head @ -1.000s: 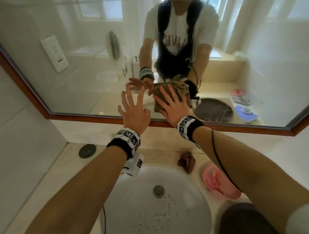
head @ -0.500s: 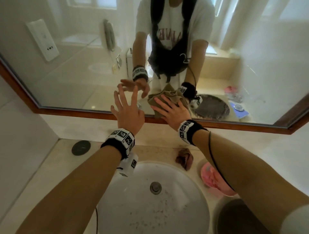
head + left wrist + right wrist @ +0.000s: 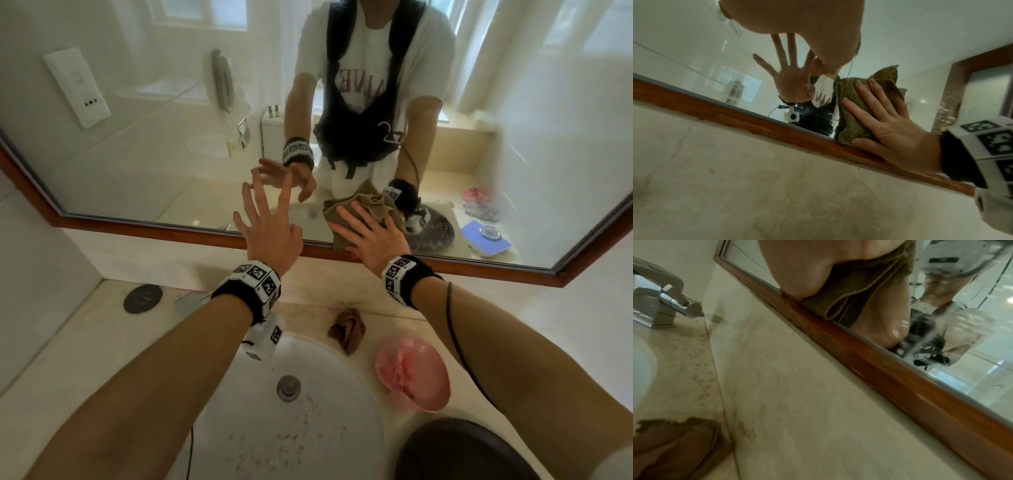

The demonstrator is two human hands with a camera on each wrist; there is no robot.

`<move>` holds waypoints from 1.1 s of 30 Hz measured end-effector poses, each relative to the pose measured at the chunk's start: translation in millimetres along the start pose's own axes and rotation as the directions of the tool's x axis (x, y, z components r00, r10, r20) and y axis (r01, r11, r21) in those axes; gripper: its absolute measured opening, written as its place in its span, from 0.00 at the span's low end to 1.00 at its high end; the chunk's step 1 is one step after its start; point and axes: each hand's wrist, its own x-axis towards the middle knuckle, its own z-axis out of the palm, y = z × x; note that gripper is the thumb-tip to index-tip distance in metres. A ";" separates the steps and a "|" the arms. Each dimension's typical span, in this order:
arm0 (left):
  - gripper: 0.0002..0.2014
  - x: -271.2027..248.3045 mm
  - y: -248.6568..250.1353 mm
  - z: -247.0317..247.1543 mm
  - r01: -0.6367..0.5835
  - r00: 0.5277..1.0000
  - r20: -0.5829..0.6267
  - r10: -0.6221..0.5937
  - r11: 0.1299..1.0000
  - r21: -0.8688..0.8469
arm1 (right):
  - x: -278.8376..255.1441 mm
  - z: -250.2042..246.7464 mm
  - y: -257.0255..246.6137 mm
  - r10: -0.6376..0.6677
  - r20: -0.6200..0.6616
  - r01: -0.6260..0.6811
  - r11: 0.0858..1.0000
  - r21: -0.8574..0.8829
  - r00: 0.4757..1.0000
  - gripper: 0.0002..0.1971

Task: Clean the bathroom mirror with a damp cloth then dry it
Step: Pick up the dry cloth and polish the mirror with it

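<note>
The wood-framed mirror [image 3: 154, 154] fills the wall above the sink. My right hand [image 3: 370, 236] presses an olive-brown cloth [image 3: 356, 209] flat against the glass, right at the lower frame [image 3: 171, 231], with its fingers straight. The left wrist view shows the cloth [image 3: 851, 113] bunched under that hand [image 3: 885, 123], its bottom edge on the wood. From the right wrist, the cloth [image 3: 859, 293] sits folded under my palm. My left hand [image 3: 270, 226] is held up beside it, fingers spread and holding nothing; I cannot tell whether it touches the glass.
Below is a white basin [image 3: 308, 428] in a beige counter. A crumpled brown cloth [image 3: 347, 329] lies behind the basin, with a pink dish [image 3: 411, 373] and a dark bowl [image 3: 462, 452] at the right. A chrome faucet [image 3: 663, 305] stands at the left.
My right hand has slid the cloth down the glass to the lower frame. My left hand stays spread beside it.
</note>
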 end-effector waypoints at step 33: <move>0.48 13.4 70.4 3.1 -0.108 0.986 -0.128 0.109 0.994 0.008 | 7.2 -30.2 24.1 0.072 -0.020 -0.071 0.997 0.035 0.997 0.36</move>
